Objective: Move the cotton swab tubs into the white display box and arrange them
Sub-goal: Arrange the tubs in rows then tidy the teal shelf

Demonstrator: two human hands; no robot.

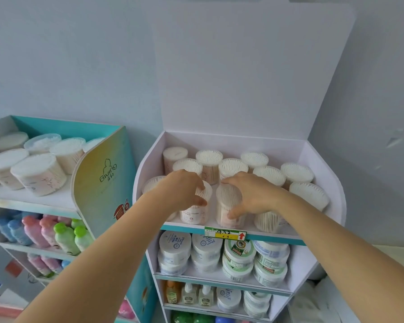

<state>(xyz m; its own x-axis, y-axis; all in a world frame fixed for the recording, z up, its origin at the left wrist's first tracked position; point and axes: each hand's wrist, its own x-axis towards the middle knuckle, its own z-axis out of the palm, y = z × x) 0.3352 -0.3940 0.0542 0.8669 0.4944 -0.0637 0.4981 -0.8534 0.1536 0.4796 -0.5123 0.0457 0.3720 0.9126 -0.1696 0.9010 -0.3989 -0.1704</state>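
The white display box (233, 141) sits on top of a white shelf unit, its tall lid standing open behind. Several clear cotton swab tubs stand inside in rows. My left hand (184, 188) grips a front-row tub (196, 212) with pink print, fingers curled over its lid. My right hand (250, 194) grips the neighbouring front tub (229, 206), thumb low on its side. Both tubs stand upright on the box floor, almost touching. Another tub (266, 221) at the front right is partly hidden by my right wrist.
A teal display stand (103, 173) on the left holds several wider swab tubs (39, 173) on top, with coloured bottles (65, 238) below. Under the white box, shelves carry white jars (175, 245) and small bottles. A price tag (225, 233) hangs on the shelf's front edge.
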